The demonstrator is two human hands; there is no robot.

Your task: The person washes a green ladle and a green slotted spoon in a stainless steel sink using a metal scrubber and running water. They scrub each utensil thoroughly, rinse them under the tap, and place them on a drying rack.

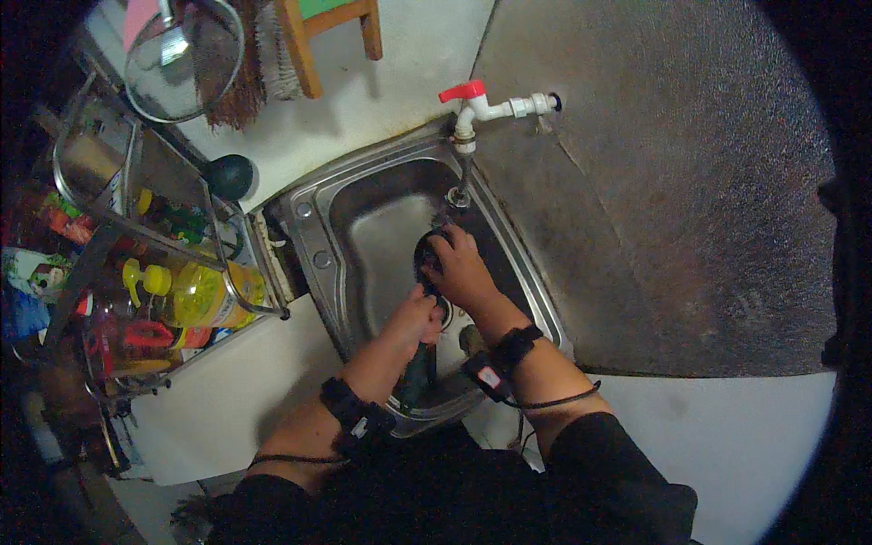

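At the left, a metal rack [173, 238] is filled with bottles, among them a yellow one [204, 295]; a dark round object [229, 176] is seen just beyond its far right corner. Farther right, a steel sink [381, 227] is set against the wall. Over its middle, a dark object [423, 257] is held between both hands: its near end is gripped by the curled left hand [416, 320], and its far end is clasped by the bent fingers of the right hand [461, 266]. The object's full shape is hidden. A long dark green item [416, 377] is seen in the sink's near part. Beyond the right hand, a white tap [466, 118] with a red lever is mounted.
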